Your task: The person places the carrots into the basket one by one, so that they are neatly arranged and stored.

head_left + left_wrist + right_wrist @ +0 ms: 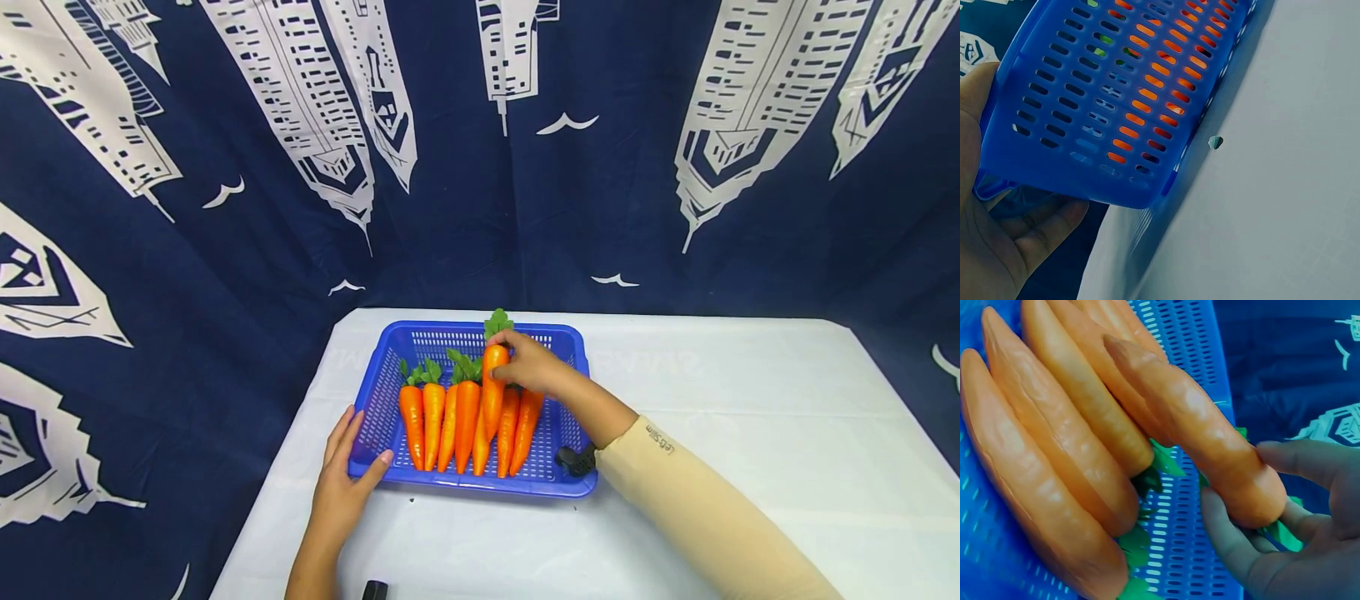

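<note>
A blue plastic basket point(487, 487) stands on the white table with several orange carrots point(467, 421) side by side in it, their green leaves toward the back. At the basket's left side, my left hand point(339, 492) grips the rim; the left wrist view has its thumb and fingers around the blue corner point(1141, 199). My right hand point(531, 365) pinches one carrot point(493, 385) near its thick, leafy end and holds it above the others. In the right wrist view this carrot point(1213, 434) slants over the row with its tip away from the hand.
A small black object point(576, 461) is at the basket's front right corner, near the right sleeve point(705, 500). Another black object point(375, 590) lies at the table's front edge. White table surface point(757, 400) extends to the right. A dark blue printed cloth point(480, 208) hangs behind.
</note>
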### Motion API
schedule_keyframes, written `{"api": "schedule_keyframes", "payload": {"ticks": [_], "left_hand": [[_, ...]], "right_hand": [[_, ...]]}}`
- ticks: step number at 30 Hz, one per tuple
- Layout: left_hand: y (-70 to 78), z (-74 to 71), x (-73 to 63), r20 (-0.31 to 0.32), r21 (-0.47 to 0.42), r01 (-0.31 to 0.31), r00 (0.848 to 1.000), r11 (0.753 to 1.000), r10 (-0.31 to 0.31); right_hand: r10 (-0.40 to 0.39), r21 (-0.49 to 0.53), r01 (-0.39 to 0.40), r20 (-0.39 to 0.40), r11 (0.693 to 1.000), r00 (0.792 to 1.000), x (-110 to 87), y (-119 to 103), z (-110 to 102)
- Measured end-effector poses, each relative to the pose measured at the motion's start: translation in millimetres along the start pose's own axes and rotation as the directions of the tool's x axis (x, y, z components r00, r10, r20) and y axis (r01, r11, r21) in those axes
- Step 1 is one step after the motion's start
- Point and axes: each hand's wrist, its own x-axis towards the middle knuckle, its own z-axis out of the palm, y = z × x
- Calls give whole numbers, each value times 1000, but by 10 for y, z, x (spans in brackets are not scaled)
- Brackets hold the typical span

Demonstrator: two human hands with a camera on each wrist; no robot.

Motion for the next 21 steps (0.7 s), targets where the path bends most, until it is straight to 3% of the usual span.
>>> {"api": "schedule_keyframes", "payload": {"ticks": [8, 14, 17, 21], "left_hand": [[-20, 0, -2, -4, -3, -6, 1000, 1000, 6], [-26, 2, -2, -10, -16, -15, 1000, 1000, 15], [-25, 3, -2, -12, -22, -22, 1000, 1000, 21], [-19, -12, -1, -6, -7, -24, 1000, 1000, 24]], "right_hand": [[8, -216, 4, 58, 976, 998, 25, 48, 137], [42, -365, -11, 79, 931, 996, 26, 71, 179], [67, -394, -28, 85, 919, 994, 6, 71, 182], [55, -376, -31, 53, 926, 997, -30, 44, 139]]}}
